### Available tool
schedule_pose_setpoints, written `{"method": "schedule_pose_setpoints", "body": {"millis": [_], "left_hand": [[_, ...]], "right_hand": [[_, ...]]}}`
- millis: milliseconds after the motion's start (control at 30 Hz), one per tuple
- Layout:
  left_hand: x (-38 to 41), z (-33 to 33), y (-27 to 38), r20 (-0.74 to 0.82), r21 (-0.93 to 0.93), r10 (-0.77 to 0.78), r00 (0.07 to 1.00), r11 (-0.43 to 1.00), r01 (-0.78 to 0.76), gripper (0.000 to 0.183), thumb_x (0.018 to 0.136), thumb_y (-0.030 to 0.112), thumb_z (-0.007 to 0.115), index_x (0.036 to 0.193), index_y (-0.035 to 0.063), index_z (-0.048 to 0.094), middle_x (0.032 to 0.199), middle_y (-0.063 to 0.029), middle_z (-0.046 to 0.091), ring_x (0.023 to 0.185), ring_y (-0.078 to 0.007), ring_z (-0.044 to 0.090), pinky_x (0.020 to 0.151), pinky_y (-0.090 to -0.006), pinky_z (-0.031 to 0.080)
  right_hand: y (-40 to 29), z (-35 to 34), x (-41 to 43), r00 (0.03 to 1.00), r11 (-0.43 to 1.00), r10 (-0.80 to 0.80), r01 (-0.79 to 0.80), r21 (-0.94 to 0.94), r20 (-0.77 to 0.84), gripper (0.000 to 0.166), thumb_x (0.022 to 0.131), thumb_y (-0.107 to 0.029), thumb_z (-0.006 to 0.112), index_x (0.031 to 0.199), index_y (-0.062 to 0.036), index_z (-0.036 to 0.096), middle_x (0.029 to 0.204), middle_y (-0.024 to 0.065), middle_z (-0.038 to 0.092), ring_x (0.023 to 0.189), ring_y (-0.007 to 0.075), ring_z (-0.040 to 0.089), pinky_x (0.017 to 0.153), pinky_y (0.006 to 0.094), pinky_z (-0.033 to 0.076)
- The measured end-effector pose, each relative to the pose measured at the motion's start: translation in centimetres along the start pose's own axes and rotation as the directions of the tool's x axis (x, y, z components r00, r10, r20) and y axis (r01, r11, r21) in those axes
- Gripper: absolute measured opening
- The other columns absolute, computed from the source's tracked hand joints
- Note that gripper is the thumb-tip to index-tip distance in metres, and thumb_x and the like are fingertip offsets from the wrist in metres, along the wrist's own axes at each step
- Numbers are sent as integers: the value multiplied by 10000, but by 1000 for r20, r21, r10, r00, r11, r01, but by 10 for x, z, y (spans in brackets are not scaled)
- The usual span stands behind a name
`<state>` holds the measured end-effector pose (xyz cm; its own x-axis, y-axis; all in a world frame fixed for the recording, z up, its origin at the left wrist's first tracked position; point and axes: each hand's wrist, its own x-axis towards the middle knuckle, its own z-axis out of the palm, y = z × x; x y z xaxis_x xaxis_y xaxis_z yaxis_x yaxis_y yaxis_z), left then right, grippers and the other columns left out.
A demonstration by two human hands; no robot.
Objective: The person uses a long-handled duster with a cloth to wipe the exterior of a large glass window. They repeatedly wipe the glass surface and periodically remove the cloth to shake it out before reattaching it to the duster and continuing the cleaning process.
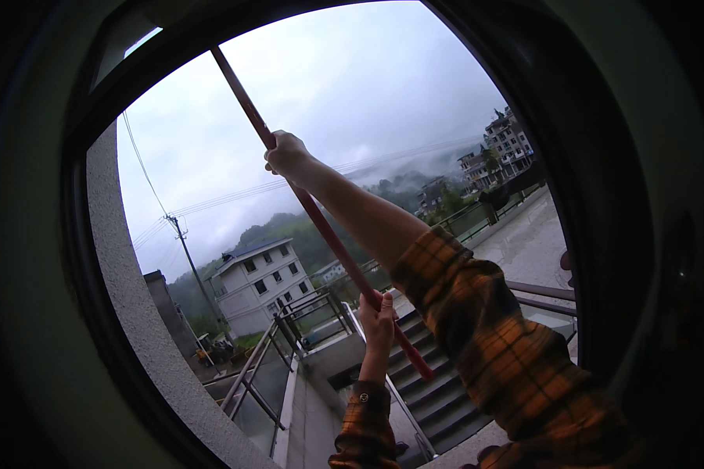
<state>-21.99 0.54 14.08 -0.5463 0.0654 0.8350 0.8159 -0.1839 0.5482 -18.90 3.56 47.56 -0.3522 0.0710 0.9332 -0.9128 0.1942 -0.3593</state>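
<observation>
A long dark-red pole (327, 234) runs diagonally across the opening in the dark frame. Higher up, my right hand (286, 153) is closed around it with the arm stretched out. My left hand (378, 321) grips the same pole near its lower end, the thumb lying along it. The rounded bottom tip sticks out below the left hand, over the view of the steps. At the top, the pole reaches the dark frame (75, 176), where its upper end is lost from sight. Orange-and-black plaid sleeves cover both arms, the right one pushed up.
Dark frame edges and a rough pale wall (130, 293) border the opening. Outside are stairs (440, 381), a metal railing with glass panels (258, 363), a paved area (531, 234), a white building (270, 278), and a utility pole (190, 258) with wires.
</observation>
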Motion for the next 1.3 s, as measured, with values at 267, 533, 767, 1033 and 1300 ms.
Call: {"method": "schedule_pose_setpoints", "body": {"millis": [267, 533, 767, 1033, 1300], "left_hand": [[-87, -63, -137, -160, 298, -267, 950, 905, 305, 231, 807, 66, 636, 866, 46, 413, 651, -46, 516, 538, -165, 586, 475, -291, 470], [-177, -106, -230, -310, 378, -317, 896, 824, 422, 247, 707, 10, 633, 854, 42, 437, 651, -50, 538, 570, -199, 588, 526, -311, 487], [-147, -143, -186, -341, 241, -269, 901, 901, 360, 193, 768, 76, 655, 782, 59, 463, 610, -31, 499, 516, -152, 556, 485, -295, 450], [-8, -161, -55, -328, 452, 286, 900, 885, -116, 168, 849, 76, 622, 827, 73, 456, 578, 4, 447, 374, -89, 443, 303, -235, 344], [19, -124, 19, -272, 520, 389, 880, 829, -206, 140, 816, 85, 644, 826, 31, 515, 608, -79, 532, 526, -179, 521, 528, -311, 428]], "right_hand": [[84, 40, -154, 982, 993, 65, -46, -107, 179, 254, 830, -68, 549, 1067, 6, 493, 788, 166, 610, 731, 296, 610, 662, 389, 483], [122, 57, -269, 934, 977, 151, -91, -194, 323, 297, 808, -74, 581, 1064, -8, 444, 825, 190, 618, 808, 379, 614, 700, 437, 464], [97, 88, -217, 929, 988, 8, 51, -149, 370, 262, 793, -86, 609, 1009, -2, 486, 815, 181, 618, 782, 348, 616, 702, 421, 472], [-4, 129, -49, 956, 1000, 12, -16, 10, 292, 173, 806, -44, 592, 951, 41, 549, 796, 137, 611, 665, 211, 638, 588, 325, 530], [-35, 81, -17, 967, 960, 74, -135, 246, 243, 171, 820, -20, 555, 968, 62, 527, 791, 132, 581, 682, 203, 614, 574, 328, 523]]}}
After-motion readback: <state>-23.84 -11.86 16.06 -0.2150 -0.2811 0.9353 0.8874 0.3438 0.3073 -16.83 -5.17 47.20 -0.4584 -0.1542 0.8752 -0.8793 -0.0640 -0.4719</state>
